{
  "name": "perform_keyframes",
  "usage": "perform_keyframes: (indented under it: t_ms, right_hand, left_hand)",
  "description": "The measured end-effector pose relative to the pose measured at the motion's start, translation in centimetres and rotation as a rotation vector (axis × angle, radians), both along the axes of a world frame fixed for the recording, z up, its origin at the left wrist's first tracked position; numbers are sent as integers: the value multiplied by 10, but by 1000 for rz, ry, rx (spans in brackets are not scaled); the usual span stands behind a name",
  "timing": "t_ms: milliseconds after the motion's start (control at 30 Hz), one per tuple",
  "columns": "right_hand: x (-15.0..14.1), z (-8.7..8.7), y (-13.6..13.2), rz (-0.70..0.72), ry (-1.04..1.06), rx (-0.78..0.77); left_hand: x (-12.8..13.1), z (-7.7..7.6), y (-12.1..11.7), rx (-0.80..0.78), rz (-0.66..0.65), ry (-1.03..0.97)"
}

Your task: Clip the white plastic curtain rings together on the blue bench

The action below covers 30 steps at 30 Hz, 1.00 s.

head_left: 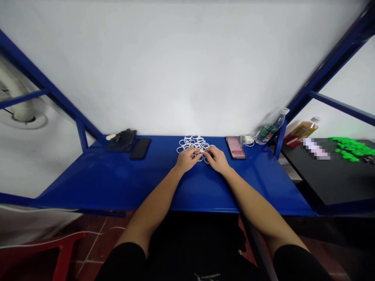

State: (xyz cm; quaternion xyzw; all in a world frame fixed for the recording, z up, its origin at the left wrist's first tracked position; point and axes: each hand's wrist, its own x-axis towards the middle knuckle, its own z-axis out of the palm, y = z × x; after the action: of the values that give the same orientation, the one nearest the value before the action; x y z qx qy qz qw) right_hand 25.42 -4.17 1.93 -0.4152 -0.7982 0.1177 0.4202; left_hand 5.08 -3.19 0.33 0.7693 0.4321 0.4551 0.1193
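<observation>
Several thin white rings (190,139) lie linked or overlapping on the blue tabletop (202,191), near the wall. At their near edge, my left hand (186,160) is closed, thumb and fingers pinching a small white part of the rings. My right hand (217,159) faces it from the other side, also closed in a pinch on the same spot. Fingertips of both hands almost meet there. One ring hangs or lies just below the fingertips. How the small white part is shaped cannot be made out, since the fingers cover much of it.
Left of the rings are a black phone (140,148) and a crumpled black bag (123,139). To the right are a lit phone (235,147), a white cable (249,139) and a water bottle (271,127). Blue frame posts flank the table. Green pieces (353,147) lie on a black table.
</observation>
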Motion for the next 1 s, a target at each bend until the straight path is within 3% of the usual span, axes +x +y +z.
perform_keyframes:
  t_ms: [133, 367, 600, 1000]
  right_hand:
    - [-5, 0, -4, 17, 5, 1]
    - [-1, 5, -4, -56, -21, -80]
    - [0, 1, -1, -8, -44, -61]
    - [2, 9, -4, 44, -90, -126]
  left_hand:
    - [-2, 1, 1, 57, -1, -8]
    - [1, 5, -2, 2, -76, 15]
    - [1, 3, 0, 4, -49, -26]
    - [-2, 8, -2, -78, -159, 15]
